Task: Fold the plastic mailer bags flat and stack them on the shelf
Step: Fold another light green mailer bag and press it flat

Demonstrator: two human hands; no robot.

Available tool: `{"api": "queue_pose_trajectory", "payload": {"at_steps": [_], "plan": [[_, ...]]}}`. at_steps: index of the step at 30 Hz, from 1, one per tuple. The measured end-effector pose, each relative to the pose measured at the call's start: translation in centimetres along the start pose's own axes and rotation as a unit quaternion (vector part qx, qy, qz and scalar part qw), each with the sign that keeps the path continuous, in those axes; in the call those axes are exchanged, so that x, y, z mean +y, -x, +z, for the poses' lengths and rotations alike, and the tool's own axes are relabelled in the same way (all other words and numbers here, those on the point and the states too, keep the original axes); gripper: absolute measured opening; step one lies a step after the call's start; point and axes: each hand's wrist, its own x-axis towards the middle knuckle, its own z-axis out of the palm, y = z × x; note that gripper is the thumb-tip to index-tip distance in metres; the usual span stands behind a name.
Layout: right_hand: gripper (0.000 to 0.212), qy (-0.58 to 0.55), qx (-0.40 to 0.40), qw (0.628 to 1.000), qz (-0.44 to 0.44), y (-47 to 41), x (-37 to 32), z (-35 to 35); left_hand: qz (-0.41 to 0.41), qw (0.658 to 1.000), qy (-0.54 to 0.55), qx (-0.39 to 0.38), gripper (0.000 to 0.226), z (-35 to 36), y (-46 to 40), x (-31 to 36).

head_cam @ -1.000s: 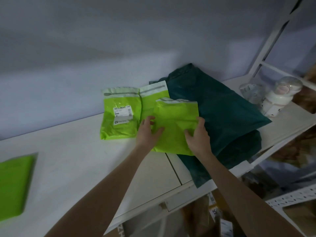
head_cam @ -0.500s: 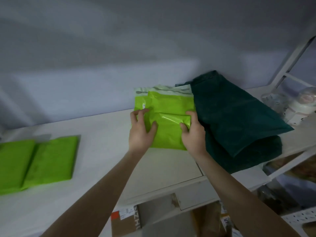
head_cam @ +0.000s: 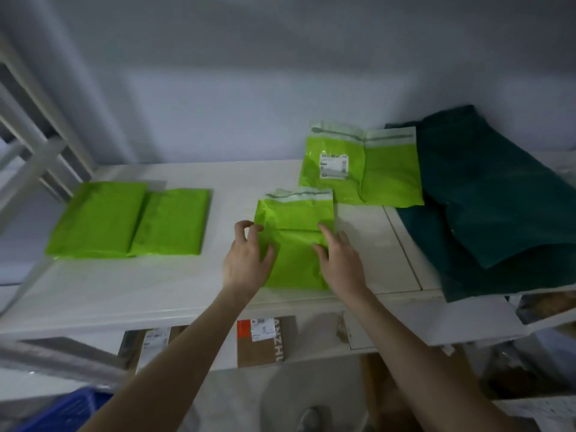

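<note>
A lime-green mailer bag lies on the white shelf in front of me, its pale sealing strip at the far end. My left hand grips its left edge with curled fingers and the thumb on top. My right hand rests on its right side, fingers and thumb pressing the plastic. Behind it, against the wall, two more lime-green mailers lie side by side; the left one carries a white label. Two folded green mailers lie at the shelf's left end.
A large dark green bag covers the right end of the shelf and hangs over its front edge. White frame posts stand at the far left. Cardboard boxes sit on the level below, and a blue crate at bottom left.
Both hands have carried the green mailer left and toward me, off the two mailers by the wall, and laid it on the shelf. My view has swung left, showing the folded pair.
</note>
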Motion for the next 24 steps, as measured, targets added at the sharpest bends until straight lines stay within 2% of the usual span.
{"api": "queue_pose_trajectory", "payload": {"at_steps": [4,6,9,11,13,17,19,24], "plan": [[0.047,0.078,-0.013,0.997,0.012,0.4,0.5,0.8,-0.019,0.998,-0.057,-0.031,0.045,0.7,0.7,-1.1],[0.045,0.119,0.004,0.993,0.014,0.4,0.5,0.8,-0.016,0.998,-0.056,-0.019,0.044,0.8,0.8,-1.7],[0.039,0.107,0.057,0.993,-0.011,0.6,-0.2,0.6,0.017,0.999,-0.04,0.023,0.042,0.6,0.9,-1.8],[0.036,0.097,0.083,0.99,-0.055,0.6,-1.0,0.9,0.045,0.999,-0.017,0.026,0.052,0.5,0.8,-1.1],[0.041,0.093,0.051,0.991,-0.079,0.6,-1.7,1.4,0.076,0.997,-0.008,-0.01,0.063,0.7,0.8,-0.4],[0.067,0.104,-0.035,0.988,-0.105,1.3,-1.3,3.2,0.134,0.986,-0.051,-0.086,0.073,2.2,1.4,-0.7],[0.075,0.108,-0.049,0.988,-0.097,1.3,-0.9,3.7,0.146,0.982,-0.068,-0.1,0.075,2.9,1.3,-1.3],[0.08,0.104,-0.074,0.989,-0.081,0.9,-0.8,3.9,0.14,0.979,-0.074,-0.131,0.081,3.2,1.0,-1.5]]}}
